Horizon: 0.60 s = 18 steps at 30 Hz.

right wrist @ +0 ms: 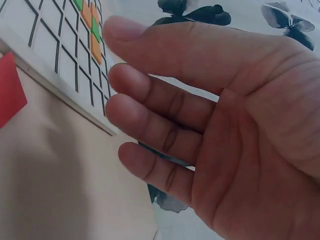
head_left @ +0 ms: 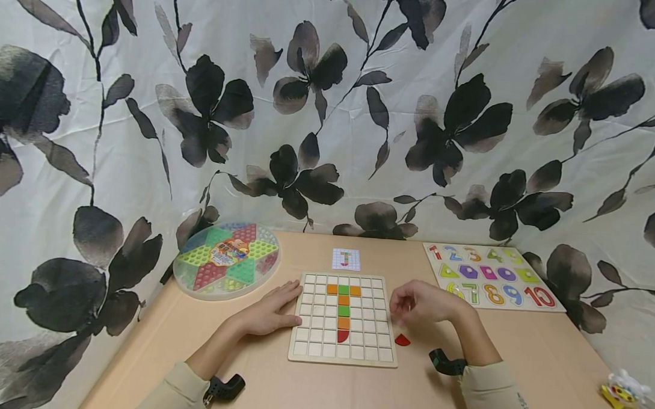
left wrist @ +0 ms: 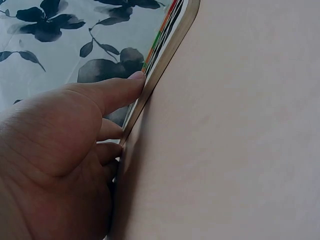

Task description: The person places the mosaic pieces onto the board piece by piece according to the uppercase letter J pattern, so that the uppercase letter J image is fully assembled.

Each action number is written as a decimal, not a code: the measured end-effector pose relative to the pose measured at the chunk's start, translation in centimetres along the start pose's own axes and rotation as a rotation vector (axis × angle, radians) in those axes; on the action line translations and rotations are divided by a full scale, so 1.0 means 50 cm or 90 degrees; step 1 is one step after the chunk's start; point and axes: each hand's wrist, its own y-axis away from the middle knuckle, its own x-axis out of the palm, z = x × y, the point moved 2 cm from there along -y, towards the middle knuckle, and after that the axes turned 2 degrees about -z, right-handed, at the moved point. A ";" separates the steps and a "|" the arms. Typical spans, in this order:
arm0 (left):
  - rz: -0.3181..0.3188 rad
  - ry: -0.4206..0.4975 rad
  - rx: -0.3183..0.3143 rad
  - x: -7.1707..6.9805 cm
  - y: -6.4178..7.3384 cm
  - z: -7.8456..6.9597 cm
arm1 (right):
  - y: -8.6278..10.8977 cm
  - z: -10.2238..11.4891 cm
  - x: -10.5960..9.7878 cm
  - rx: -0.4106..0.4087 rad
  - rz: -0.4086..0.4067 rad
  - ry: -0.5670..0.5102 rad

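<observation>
A pale wooden grid board (head_left: 314, 349) lies on the table, with orange and green squares and a red curved piece (head_left: 343, 336) forming a T-like column. My left hand (head_left: 266, 311) rests at the board's left edge, its thumb against the rim in the left wrist view. Beside the right edge hovers my right hand (head_left: 427, 301), fingers loosely bent; nothing shows between thumb and fingers in the right wrist view. A loose red piece (head_left: 402, 340) lies just below it. More red shows through the gap of the fingers in the head view; whether it is touched is hidden.
A small pattern card (head_left: 346, 259) lies behind the board. At the back left stands a round star-patterned game board (head_left: 225, 261); at the back right is a number-and-shape board (head_left: 495, 276). A small yellow and white toy (head_left: 621, 392) sits far right.
</observation>
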 end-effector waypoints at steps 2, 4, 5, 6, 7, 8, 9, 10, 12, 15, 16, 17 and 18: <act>0.000 -0.001 0.001 0.000 0.000 0.000 | 0.002 -0.003 0.001 0.013 0.010 -0.003; 0.000 -0.003 0.003 0.000 0.000 0.000 | 0.002 -0.006 0.001 0.022 0.018 -0.002; 0.000 -0.004 0.003 0.000 0.000 0.001 | 0.002 -0.008 0.002 0.029 0.022 -0.001; -0.001 -0.003 0.004 0.000 0.000 0.001 | 0.002 -0.011 0.003 0.035 0.025 0.001; -0.001 -0.002 0.003 0.000 0.000 0.001 | 0.002 -0.014 0.004 0.043 0.029 0.002; 0.000 -0.001 0.002 0.000 0.000 0.000 | 0.001 -0.017 0.005 0.050 0.033 0.000; 0.001 0.000 0.002 0.000 0.001 0.000 | 0.001 -0.019 0.007 0.056 0.037 0.001; 0.001 0.001 0.001 0.000 0.001 0.000 | 0.001 -0.022 0.008 0.064 0.040 -0.002; 0.003 0.003 -0.001 0.000 0.001 -0.002 | 0.000 -0.028 0.010 0.075 0.046 -0.004; 0.005 0.002 -0.002 -0.001 0.002 -0.003 | -0.001 -0.035 0.014 0.088 0.053 -0.010; 0.004 0.002 -0.001 -0.001 0.002 -0.002 | -0.001 -0.037 0.014 0.092 0.055 -0.013; 0.004 0.001 -0.001 -0.001 0.002 -0.003 | -0.001 -0.038 0.016 0.096 0.057 -0.016; 0.004 0.001 -0.001 -0.001 0.002 -0.002 | -0.002 -0.040 0.017 0.100 0.059 -0.020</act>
